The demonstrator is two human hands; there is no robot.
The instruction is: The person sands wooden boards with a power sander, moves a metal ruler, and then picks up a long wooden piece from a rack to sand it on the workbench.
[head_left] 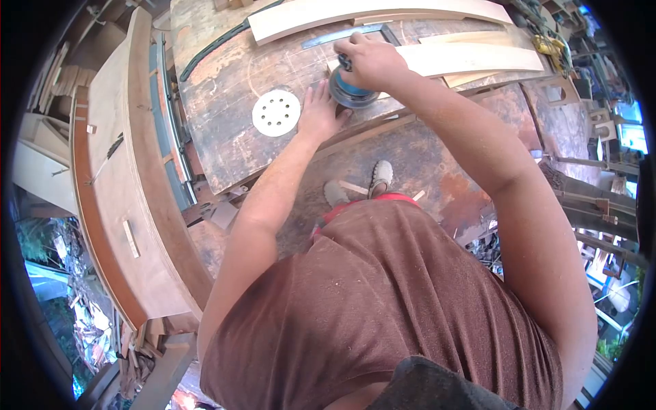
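My right hand (372,63) is wrapped round the top of a blue and dark orbital sander (352,93). The sander stands near the front edge of the worn wooden workbench (225,133), at the left end of a pale curved board (471,60). Beside the sander, my left hand (319,116) lies flat on the bench with its fingers stretched out, holding nothing that I can see. Just left of it is a round white sanding disc (276,113) with a ring of holes. The sander's pad and its contact with the surface below are partly hidden.
A second curved board (383,16) lies at the back of the bench, near a metal square (345,36) and a black strip (213,49). A large curved wooden panel (113,184) stands at the left. My shoes (381,174) show below the bench edge.
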